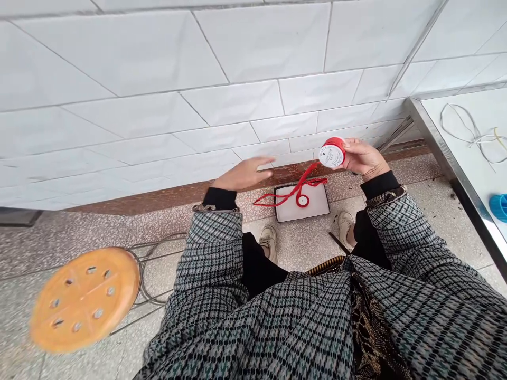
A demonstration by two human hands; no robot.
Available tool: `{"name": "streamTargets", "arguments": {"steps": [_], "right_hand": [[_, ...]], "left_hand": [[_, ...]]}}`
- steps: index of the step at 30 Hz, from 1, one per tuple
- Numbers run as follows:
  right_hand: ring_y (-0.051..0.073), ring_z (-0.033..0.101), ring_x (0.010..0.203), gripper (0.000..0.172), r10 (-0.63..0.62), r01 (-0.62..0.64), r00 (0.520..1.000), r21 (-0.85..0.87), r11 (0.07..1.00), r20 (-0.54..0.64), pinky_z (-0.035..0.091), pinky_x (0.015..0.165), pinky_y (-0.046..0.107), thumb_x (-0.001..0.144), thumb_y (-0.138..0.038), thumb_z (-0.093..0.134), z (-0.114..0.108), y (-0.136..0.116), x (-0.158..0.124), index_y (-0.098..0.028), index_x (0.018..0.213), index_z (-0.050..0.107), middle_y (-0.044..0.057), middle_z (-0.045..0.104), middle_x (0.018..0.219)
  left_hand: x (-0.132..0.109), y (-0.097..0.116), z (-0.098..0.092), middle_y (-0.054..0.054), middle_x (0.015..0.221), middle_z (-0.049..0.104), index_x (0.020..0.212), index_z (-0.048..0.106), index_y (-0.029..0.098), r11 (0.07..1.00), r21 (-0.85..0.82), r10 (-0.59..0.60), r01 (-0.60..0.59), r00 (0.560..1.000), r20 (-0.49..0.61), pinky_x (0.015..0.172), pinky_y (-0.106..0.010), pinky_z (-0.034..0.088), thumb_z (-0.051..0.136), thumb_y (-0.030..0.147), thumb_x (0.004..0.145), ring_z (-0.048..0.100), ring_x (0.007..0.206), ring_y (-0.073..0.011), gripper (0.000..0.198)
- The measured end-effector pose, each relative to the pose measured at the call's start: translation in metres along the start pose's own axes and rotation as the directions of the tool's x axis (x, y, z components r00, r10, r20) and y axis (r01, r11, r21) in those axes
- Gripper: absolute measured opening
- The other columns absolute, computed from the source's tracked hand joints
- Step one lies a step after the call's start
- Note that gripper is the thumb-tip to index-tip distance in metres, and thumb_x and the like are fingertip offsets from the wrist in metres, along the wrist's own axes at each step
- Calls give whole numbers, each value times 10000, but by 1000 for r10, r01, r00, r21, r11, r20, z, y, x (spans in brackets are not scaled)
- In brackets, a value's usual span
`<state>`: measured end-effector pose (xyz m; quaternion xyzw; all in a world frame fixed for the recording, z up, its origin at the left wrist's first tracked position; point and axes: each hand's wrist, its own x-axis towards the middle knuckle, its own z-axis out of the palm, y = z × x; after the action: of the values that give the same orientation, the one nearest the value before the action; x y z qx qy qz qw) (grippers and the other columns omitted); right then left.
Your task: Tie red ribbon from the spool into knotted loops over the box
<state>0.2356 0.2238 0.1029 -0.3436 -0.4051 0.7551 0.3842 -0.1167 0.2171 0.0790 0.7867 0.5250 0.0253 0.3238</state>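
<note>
A spool of red ribbon (332, 152) with a white printed label on its face is gripped in my right hand (362, 158), fingers closed round its edge. From the spool a loose red ribbon (307, 173) trails down toward a shallow white box (285, 213) on the floor. In that box lies a smaller red roll with a white centre (302, 200), with ribbon loops around it. My left hand (247, 173) hovers to the left of the spool with fingers stretched out and slightly blurred. It holds nothing.
An orange round stool (87, 298) with metal legs is on the floor at left. To the right stands a metal-edged table (451, 158) bearing white cords (475, 140) and a blue plastic item (499, 207). A white tiled wall (253, 68) rises ahead.
</note>
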Motion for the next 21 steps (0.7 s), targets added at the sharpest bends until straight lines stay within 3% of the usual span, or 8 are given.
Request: {"name": "streamTargets", "arguments": {"steps": [2, 3, 5, 9, 12, 14, 17, 21], "right_hand": [[190, 731, 800, 374, 74, -75, 996, 3, 997, 50, 685, 737, 381, 706, -367, 925, 8, 6, 5, -135, 900, 705, 65, 736, 848], [187, 730, 794, 378, 105, -106, 992, 10, 994, 64, 684, 727, 369, 705, -360, 927, 12, 9, 7, -135, 915, 707, 65, 741, 856], [186, 730, 790, 397, 151, -153, 986, 26, 988, 76, 680, 712, 352, 700, -357, 929, 20, 12, 12, -139, 950, 711, 65, 752, 868], [187, 732, 785, 384, 168, -170, 981, 10, 985, 95, 669, 725, 343, 748, -396, 899, 26, 17, 15, -145, 968, 709, 70, 768, 866], [175, 709, 712, 441, 151, -140, 969, -70, 988, 195, 647, 703, 335, 716, -475, 919, 25, 18, 13, -126, 913, 735, 71, 766, 819], [159, 698, 693, 464, 144, -104, 948, -151, 983, 282, 627, 720, 316, 693, -496, 936, 23, 16, 9, -111, 884, 762, 66, 767, 798], [137, 698, 750, 398, 177, -53, 893, -295, 954, 413, 597, 798, 285, 727, -454, 932, 22, 10, 4, -112, 882, 797, 45, 776, 817], [117, 674, 826, 349, 245, -1, 819, -427, 904, 519, 555, 862, 264, 803, -428, 891, 22, 4, 3, -110, 929, 817, 41, 790, 899]], "left_hand": [[14, 21, 19, -126, 1615, 536, 1562, 497, 211, 929, -271, 217, -251, 965, -149, 1285, -473, 352, 611, 562, 943, 483, 1516, -281, 720], [22, 31, 31, -151, 1618, 526, 1552, 497, 194, 831, -415, 325, -370, 929, -178, 1271, -484, 372, 672, 579, 905, 497, 1502, -295, 773], [36, 48, 52, -204, 1508, 613, 1488, 531, 150, 623, -640, 400, -450, 886, -233, 1182, -498, 470, 737, 578, 867, 618, 1363, -309, 782], [45, 61, 77, -177, 1186, 760, 1375, 589, 133, 446, -818, 411, -363, 895, -173, 1046, -472, 546, 832, 448, 802, 737, 1069, -276, 697], [41, 59, 77, -158, 1020, 780, 1115, 714, 127, 326, -917, 455, -232, 888, -63, 1024, -474, 541, 774, 449, 818, 739, 1020, -291, 441], [38, 58, 75, -148, 891, 770, 902, 737, 133, 264, -953, 439, -145, 898, -15, 961, -464, 556, 677, 522, 876, 734, 927, -282, 395], [37, 58, 77, -116, 701, 710, 726, 720, 136, 310, -948, 438, -72, 896, 75, 802, -404, 557, 646, 599, 900, 678, 725, -225, 500], [38, 57, 82, -79, 676, 691, 771, 753, 118, 328, -945, 420, 5, 895, 151, 663, -331, 507, 847, 544, 745, 611, 605, -153, 437]]}}
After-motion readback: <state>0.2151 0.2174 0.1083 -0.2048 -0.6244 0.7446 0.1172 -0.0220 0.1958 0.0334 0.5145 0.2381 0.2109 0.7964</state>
